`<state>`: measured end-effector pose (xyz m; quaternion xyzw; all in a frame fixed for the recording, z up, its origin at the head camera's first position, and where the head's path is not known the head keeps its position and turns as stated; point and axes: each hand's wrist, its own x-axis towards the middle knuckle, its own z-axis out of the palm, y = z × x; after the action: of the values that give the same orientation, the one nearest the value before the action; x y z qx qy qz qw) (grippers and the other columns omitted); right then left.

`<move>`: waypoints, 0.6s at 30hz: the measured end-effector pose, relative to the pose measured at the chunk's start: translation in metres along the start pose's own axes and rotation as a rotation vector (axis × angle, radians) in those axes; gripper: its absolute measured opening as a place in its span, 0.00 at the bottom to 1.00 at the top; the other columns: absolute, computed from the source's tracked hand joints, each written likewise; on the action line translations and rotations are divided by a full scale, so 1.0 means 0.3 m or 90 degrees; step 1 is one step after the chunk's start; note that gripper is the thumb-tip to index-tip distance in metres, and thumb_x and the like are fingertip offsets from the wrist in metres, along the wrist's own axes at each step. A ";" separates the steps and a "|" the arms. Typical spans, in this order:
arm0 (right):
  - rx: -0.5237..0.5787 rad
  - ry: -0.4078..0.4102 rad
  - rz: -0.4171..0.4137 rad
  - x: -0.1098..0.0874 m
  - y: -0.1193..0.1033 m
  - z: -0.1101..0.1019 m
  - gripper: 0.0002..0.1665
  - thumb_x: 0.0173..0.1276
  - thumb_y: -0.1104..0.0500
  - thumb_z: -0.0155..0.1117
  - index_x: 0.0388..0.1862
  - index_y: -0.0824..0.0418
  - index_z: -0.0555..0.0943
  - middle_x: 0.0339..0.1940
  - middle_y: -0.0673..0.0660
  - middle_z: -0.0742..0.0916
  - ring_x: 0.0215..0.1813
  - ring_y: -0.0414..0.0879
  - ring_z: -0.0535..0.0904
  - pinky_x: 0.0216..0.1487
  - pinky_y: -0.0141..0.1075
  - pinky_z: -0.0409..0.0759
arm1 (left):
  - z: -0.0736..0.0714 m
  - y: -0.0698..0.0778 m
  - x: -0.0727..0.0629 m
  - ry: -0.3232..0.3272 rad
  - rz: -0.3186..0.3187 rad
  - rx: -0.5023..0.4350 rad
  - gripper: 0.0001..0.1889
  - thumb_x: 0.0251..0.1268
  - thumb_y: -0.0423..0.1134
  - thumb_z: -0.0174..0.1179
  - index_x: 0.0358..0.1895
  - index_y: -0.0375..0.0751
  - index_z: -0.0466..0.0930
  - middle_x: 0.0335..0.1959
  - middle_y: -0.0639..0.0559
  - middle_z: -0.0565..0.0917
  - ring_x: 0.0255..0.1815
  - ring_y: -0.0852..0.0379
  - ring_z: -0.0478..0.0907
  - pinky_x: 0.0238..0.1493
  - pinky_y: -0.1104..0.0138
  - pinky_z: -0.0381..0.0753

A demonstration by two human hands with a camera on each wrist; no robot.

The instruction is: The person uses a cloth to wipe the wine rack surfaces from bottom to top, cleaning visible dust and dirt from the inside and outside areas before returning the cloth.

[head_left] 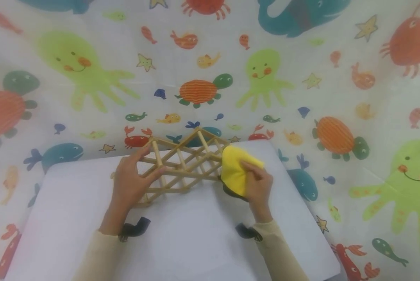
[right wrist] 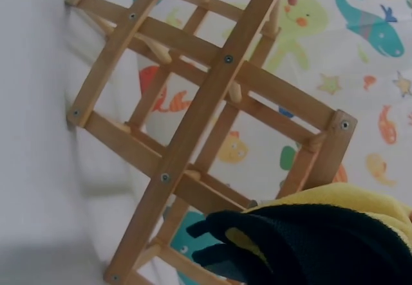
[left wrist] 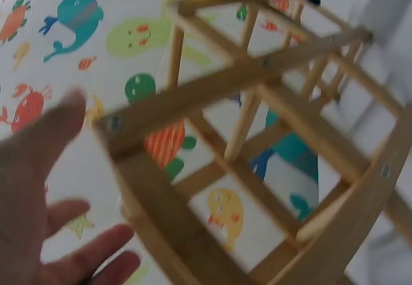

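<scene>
A wooden lattice rack (head_left: 185, 171), made of crossed slats and round dowels, stretches between the two hands over the white table. At its left end is my left hand (head_left: 130, 179), thumb and fingers spread around the end corner. In the left wrist view those fingers (left wrist: 106, 249) extend loosely beside the end slat, with a gap at the corner. My right hand (head_left: 259, 183) pinches a yellow cloth (head_left: 234, 169) with a dark underside against the rack's right end. In the right wrist view the cloth's dark side (right wrist: 309, 246) covers part of the lower slats.
The white tabletop (head_left: 188, 242) lies under the rack and both forearms. Behind and around it hangs a white sheet (head_left: 118, 50) printed with sea animals. A dark strap piece (head_left: 136, 227) sticks out at the left wrist and another (head_left: 246, 231) at the right.
</scene>
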<state>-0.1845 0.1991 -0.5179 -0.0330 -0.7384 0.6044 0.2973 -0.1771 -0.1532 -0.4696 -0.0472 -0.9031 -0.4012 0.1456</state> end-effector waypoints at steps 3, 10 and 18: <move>0.008 -0.004 0.003 -0.014 -0.029 0.003 0.17 0.70 0.78 0.62 0.47 0.65 0.92 0.51 0.64 0.93 0.39 0.46 0.82 0.43 0.24 0.82 | -0.051 -0.025 0.034 -0.091 0.027 0.005 0.50 0.61 0.62 0.76 0.85 0.61 0.60 0.84 0.49 0.67 0.82 0.36 0.62 0.73 0.26 0.63; 0.023 -0.008 -0.028 -0.019 -0.014 -0.018 0.19 0.70 0.78 0.62 0.46 0.62 0.93 0.50 0.61 0.94 0.45 0.40 0.86 0.49 0.25 0.84 | -0.069 -0.096 0.165 -0.260 0.112 0.005 0.57 0.57 0.58 0.78 0.87 0.61 0.52 0.91 0.51 0.45 0.89 0.35 0.46 0.76 0.22 0.55; 0.012 -0.009 -0.016 -0.018 0.046 -0.036 0.20 0.71 0.75 0.63 0.47 0.56 0.94 0.50 0.57 0.94 0.41 0.42 0.86 0.45 0.27 0.85 | -0.041 -0.127 0.175 -0.235 0.064 0.000 0.55 0.54 0.61 0.80 0.84 0.73 0.57 0.87 0.51 0.60 0.85 0.37 0.57 0.72 0.23 0.62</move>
<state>-0.1791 0.2100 -0.5316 -0.0164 -0.7351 0.6078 0.2998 -0.2320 -0.1895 -0.4732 -0.1649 -0.9109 -0.3781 -0.0026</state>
